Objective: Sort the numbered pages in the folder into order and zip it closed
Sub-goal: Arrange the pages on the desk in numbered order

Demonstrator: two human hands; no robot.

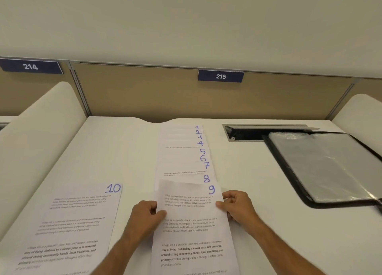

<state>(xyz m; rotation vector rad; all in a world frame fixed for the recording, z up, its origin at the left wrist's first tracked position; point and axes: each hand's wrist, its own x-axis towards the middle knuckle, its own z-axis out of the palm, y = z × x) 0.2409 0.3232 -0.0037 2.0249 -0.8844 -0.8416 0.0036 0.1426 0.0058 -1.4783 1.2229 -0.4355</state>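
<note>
While page 9 (192, 223) lies flat, left hand (144, 216) pinches its left edge; right hand (235, 206) pinches its right.

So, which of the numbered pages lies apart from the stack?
Page 10. It lies alone, left of the fanned stack of pages 1 to 9; both hands hold page 9.

We identify the location as an office or study hall divided into numbered desk booths. The white desk (128, 154) serves as our reference. Behind it stands a tan partition panel (165, 92) carrying a blue plate marked 215 (220, 76); left of that, over the neighbouring booth, a plate marked 214 (31, 66). White curved dividers (41, 130) flank the desk. A recessed cable hatch (248, 132) sits at the desk's rear right.
</note>
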